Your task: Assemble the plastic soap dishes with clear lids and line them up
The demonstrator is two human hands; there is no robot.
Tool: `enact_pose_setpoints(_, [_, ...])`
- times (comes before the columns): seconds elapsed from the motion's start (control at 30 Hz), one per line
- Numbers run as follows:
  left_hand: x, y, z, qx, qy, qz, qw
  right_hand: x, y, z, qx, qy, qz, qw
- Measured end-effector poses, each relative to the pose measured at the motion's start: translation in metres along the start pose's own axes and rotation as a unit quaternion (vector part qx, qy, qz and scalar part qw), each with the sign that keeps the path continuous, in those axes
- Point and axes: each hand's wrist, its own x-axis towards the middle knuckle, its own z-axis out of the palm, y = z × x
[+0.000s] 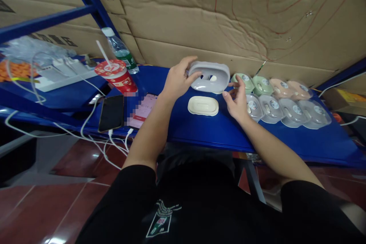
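Note:
My left hand (pixel 178 78) grips the left end of a pale grey oval plastic dish (pixel 210 84), thumb inside and fingers behind. The dish is tilted up above the table, its hollow side facing me, with openings in its bottom. By its lower right corner is my right hand (pixel 237 99), fingers apart; whether a fingertip touches the rim I cannot tell. Just below the raised dish, a cream oval tray (pixel 203 106) lies flat on the blue table (pixel 211 131).
Lidded oval boxes stand in two rows at right: green (pixel 261 85), peach (pixel 283 87) and several grey ones (pixel 291 112). At left are a red cup (pixel 121 80) with a straw, a water bottle (pixel 122 53), two phones (pixel 111 112) and white cables (pixel 85 120). Cardboard (pixel 183 19) closes the back.

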Motion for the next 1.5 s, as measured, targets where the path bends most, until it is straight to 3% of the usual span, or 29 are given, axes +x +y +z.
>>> enact_pose_setpoints(0.17, [-0.005, 0.008, -0.009, 0.071, -0.157, 0.0, 0.985, -0.001, -0.009, -0.01, -0.002, -0.029, 0.034, 0.999])
enact_pose_setpoints(0.3, [-0.007, 0.002, -0.003, 0.096, -0.304, -0.029, 0.947, 0.002, -0.01, -0.007, -0.025, -0.11, 0.086, 0.99])
enact_pose_setpoints(0.43, [-0.009, 0.0, 0.009, 0.098, -0.345, -0.08, 0.93, 0.003, -0.008, -0.001, -0.081, -0.178, 0.105, 0.975])
enact_pose_setpoints(0.53, [-0.011, 0.0, 0.019, 0.099, -0.372, -0.121, 0.915, 0.002, -0.006, 0.003, -0.123, -0.185, 0.092, 0.971])
enact_pose_setpoints(0.63, [-0.013, -0.002, 0.025, 0.117, -0.394, -0.11, 0.905, 0.001, -0.004, 0.004, -0.132, -0.187, 0.085, 0.97])
enact_pose_setpoints(0.7, [-0.013, -0.006, 0.024, 0.116, -0.366, -0.091, 0.919, 0.001, -0.004, 0.005, -0.124, -0.182, 0.08, 0.972])
enact_pose_setpoints(0.8, [-0.01, -0.018, 0.014, 0.115, -0.22, -0.081, 0.965, 0.001, -0.004, 0.004, -0.1, -0.16, 0.069, 0.98])
enact_pose_setpoints(0.87, [-0.007, -0.031, 0.004, 0.127, -0.125, -0.103, 0.979, 0.001, -0.005, 0.004, -0.084, -0.14, 0.059, 0.985])
enact_pose_setpoints(0.9, [-0.006, -0.038, 0.0, 0.137, -0.104, -0.12, 0.978, 0.001, -0.006, 0.004, -0.078, -0.134, 0.053, 0.986])
enact_pose_setpoints(0.97, [-0.005, -0.054, -0.005, 0.168, -0.104, -0.145, 0.969, 0.001, -0.007, 0.004, -0.07, -0.134, 0.043, 0.988])
enact_pose_setpoints(1.1, [-0.004, -0.072, -0.005, 0.203, -0.118, -0.134, 0.963, 0.0, -0.008, 0.003, -0.057, -0.142, 0.033, 0.988])
enact_pose_setpoints(1.2, [-0.002, -0.069, -0.003, 0.197, -0.109, -0.153, 0.962, 0.0, -0.008, 0.003, -0.057, -0.136, 0.033, 0.989])
enact_pose_setpoints(1.4, [-0.001, -0.062, -0.001, 0.187, -0.175, -0.158, 0.954, 0.0, -0.008, 0.002, -0.054, -0.137, 0.033, 0.989])
enact_pose_setpoints(1.5, [-0.002, -0.066, 0.001, 0.167, -0.123, -0.15, 0.967, 0.0, -0.009, 0.002, -0.053, -0.136, 0.037, 0.989])
